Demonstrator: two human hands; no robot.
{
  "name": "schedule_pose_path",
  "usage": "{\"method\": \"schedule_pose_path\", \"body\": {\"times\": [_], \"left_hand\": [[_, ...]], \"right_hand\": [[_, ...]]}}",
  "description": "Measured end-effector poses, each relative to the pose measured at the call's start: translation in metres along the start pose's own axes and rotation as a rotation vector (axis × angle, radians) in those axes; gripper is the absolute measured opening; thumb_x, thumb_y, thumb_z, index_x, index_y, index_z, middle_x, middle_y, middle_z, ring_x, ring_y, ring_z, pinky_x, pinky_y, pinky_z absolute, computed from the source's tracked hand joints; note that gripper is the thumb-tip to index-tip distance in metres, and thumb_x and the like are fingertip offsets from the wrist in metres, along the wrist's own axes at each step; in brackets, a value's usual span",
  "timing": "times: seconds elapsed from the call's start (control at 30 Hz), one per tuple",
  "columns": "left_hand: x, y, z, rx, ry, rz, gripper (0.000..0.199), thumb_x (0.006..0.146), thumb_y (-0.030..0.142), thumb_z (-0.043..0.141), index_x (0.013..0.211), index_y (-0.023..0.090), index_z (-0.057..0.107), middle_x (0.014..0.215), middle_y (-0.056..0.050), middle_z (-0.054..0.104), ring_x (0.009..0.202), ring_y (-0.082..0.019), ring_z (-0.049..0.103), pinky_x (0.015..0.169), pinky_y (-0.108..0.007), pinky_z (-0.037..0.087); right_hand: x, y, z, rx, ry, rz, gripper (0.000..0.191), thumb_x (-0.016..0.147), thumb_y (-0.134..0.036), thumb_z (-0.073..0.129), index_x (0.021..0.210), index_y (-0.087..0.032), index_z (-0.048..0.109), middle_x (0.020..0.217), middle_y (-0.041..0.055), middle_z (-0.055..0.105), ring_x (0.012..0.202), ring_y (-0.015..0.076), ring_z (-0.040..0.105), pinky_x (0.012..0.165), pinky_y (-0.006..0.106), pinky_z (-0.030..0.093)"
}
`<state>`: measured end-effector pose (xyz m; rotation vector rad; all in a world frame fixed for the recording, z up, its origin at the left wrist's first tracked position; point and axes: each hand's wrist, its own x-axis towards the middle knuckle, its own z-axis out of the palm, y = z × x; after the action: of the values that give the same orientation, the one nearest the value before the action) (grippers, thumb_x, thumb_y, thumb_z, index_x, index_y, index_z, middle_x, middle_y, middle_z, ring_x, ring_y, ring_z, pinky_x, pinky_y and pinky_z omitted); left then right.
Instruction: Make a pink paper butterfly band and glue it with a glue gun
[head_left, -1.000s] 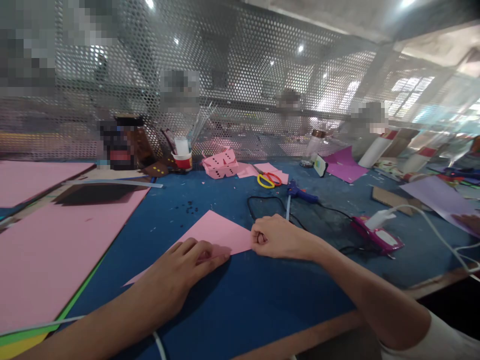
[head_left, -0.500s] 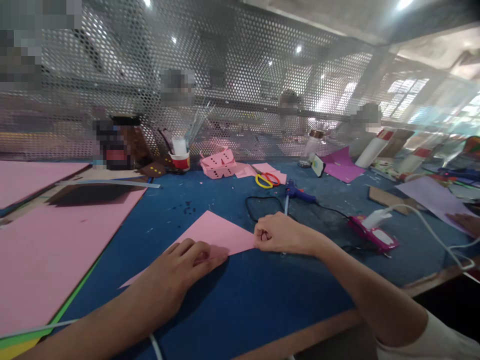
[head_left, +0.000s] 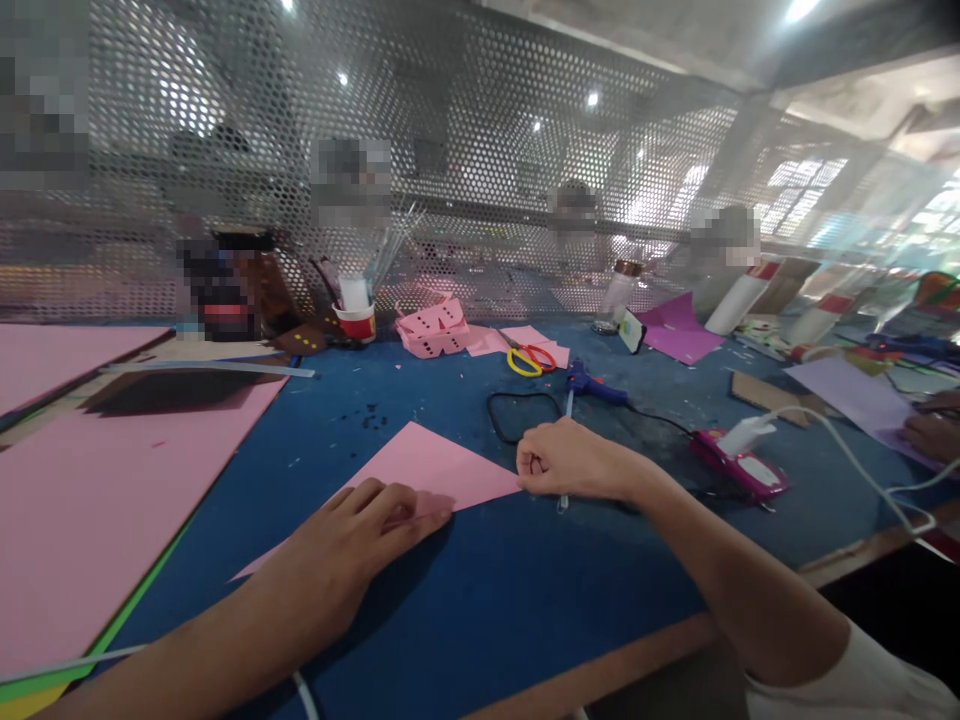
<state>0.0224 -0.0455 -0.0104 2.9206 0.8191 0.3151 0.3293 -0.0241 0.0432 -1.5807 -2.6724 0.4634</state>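
Note:
A sheet of pink paper (head_left: 427, 465), folded into a triangle, lies on the blue table in front of me. My left hand (head_left: 367, 530) rests on its lower left part, fingers slightly bent and apart, with the thumb stretched along the near edge. At the paper's right corner is my right hand (head_left: 570, 460), its fingers curled and closed at the tip of the sheet. The fingertips hide how much of the corner they grip. Just behind the right hand lies a blue glue gun (head_left: 592, 385) with a clear glue stick near its nozzle.
Large pink sheets (head_left: 150, 480) cover the left side. Scissors (head_left: 529, 360), a pink paper piece with black dots (head_left: 433, 330) and a red-and-white cup (head_left: 355, 324) stand farther back. A magenta power strip (head_left: 739, 465) with cables lies right. Another person's hand (head_left: 934, 435) touches lilac paper (head_left: 855, 395).
My right hand has slid slightly right to the paper's corner tip. My left hand stays on the paper. The view has shifted a little, and the other person's hand shows more.

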Motion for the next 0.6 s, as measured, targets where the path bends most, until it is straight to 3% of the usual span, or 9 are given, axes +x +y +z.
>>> {"method": "schedule_pose_path", "body": {"times": [0.6], "left_hand": [[-0.001, 0.003, 0.001, 0.029, 0.024, -0.05, 0.09, 0.071, -0.013, 0.039, 0.145, 0.038, 0.038, 0.114, -0.006, 0.056, 0.1, -0.023, 0.051, 0.09, -0.038, 0.045]], "right_hand": [[-0.005, 0.011, -0.005, 0.048, -0.067, 0.014, 0.01, 0.078, -0.019, 0.058, 0.082, -0.02, 0.067, 0.081, -0.0012, 0.071, 0.069, 0.0133, 0.063, 0.062, 0.022, 0.039]]}}
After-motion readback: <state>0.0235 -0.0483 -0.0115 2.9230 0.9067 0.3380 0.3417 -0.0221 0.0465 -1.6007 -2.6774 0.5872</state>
